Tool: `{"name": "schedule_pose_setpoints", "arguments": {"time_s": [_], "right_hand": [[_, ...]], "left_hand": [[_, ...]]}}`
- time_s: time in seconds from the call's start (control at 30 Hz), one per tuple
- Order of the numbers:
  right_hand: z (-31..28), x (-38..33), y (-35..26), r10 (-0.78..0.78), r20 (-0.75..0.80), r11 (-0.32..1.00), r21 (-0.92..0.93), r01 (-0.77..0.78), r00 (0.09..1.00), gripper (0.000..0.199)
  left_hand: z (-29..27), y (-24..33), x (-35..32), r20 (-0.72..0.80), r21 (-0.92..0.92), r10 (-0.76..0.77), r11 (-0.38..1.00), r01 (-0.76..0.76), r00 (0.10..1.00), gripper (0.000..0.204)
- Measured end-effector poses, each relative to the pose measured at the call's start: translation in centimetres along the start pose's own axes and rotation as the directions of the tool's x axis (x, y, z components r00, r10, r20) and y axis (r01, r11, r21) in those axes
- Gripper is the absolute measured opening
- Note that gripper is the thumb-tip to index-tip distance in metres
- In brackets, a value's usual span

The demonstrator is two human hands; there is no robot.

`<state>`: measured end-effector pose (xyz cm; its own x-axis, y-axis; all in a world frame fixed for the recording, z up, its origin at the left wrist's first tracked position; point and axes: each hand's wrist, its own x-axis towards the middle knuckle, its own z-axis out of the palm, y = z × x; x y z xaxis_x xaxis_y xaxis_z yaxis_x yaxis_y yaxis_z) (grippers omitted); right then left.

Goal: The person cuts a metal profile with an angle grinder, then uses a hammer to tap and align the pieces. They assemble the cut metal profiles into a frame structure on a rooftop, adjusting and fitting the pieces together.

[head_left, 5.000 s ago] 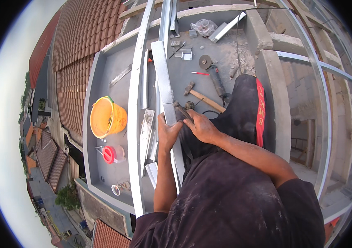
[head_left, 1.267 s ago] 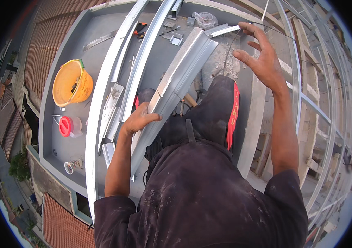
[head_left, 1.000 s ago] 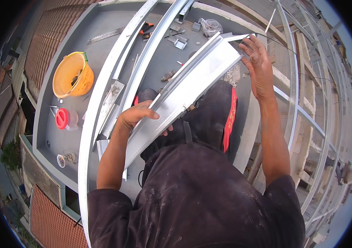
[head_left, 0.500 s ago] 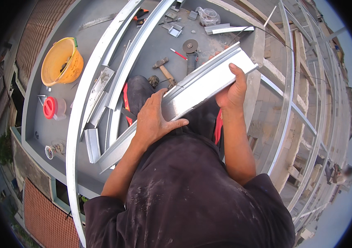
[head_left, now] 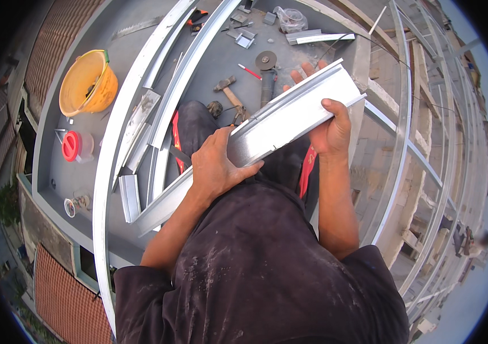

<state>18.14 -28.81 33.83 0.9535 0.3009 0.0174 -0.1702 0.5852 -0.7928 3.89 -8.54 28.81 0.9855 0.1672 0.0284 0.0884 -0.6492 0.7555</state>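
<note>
A shiny metal channel (head_left: 290,117) lies slantwise across my lap, its far end raised to the right and its near end low at the left. My left hand (head_left: 215,160) is closed over its middle, the thumb pressed along the near edge. Around the far end curls my right hand (head_left: 330,129), thumb on the near flange and fingertips showing past the far flange. Just beyond the channel are an angle grinder (head_left: 267,83) with a dark disc, a red pencil (head_left: 250,73), a hammer (head_left: 229,93) and pliers (head_left: 239,113) on the grey floor.
Long curved-looking metal profiles (head_left: 106,189) run past my left side. Further left stand a yellow bucket (head_left: 103,94), a red-lidded clear jar (head_left: 71,146) and a small clear container (head_left: 71,207). Offcuts (head_left: 313,38) and a plastic bag (head_left: 291,22) lie ahead. A metal frame (head_left: 407,143) rises at right.
The channel's far end has shifted slightly right, with my right hand moving along with it. Its fingers show more past the far flange. My left hand keeps its hold.
</note>
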Motion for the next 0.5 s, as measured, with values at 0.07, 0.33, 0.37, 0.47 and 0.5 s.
{"name": "schedule_pose_setpoints", "arguments": {"time_s": [0.07, 0.33, 0.37, 0.47, 0.5], "right_hand": [[-0.3, 0.3, -1.2, 0.025, 0.073, 1.0, -0.011, -0.025, 0.997, 0.095], [-1.2, 0.8, -4.5, -0.01, 0.349, 0.989, 0.14, -0.041, 0.937, 0.097], [-0.7, 0.8, -5.2, 0.045, 0.367, 0.997, 0.047, -0.067, 0.929, 0.1], [-0.7, 1.8, -7.3, 0.15, 0.401, 0.969, -0.242, -0.053, 0.904, 0.111], [-1.4, 1.1, -7.7, 0.06, 0.325, 0.986, -0.164, -0.006, 0.944, 0.11]], "left_hand": [[0.1, 0.9, -0.4, -0.052, 0.065, 0.003, 0.998, 0.001, 0.999, 0.095], [-6.0, -3.7, 4.3, 0.599, -0.586, 0.299, 0.796, 0.153, 0.743, 0.114], [-5.0, -4.3, 4.0, 0.676, -0.628, 0.31, 0.716, 0.304, 0.668, 0.112], [-4.3, -4.0, 4.4, 0.814, -0.581, 0.381, 0.537, 0.611, 0.439, 0.094], [-4.2, -3.5, 4.1, 0.806, -0.586, 0.346, 0.584, 0.561, 0.481, 0.089]]}}
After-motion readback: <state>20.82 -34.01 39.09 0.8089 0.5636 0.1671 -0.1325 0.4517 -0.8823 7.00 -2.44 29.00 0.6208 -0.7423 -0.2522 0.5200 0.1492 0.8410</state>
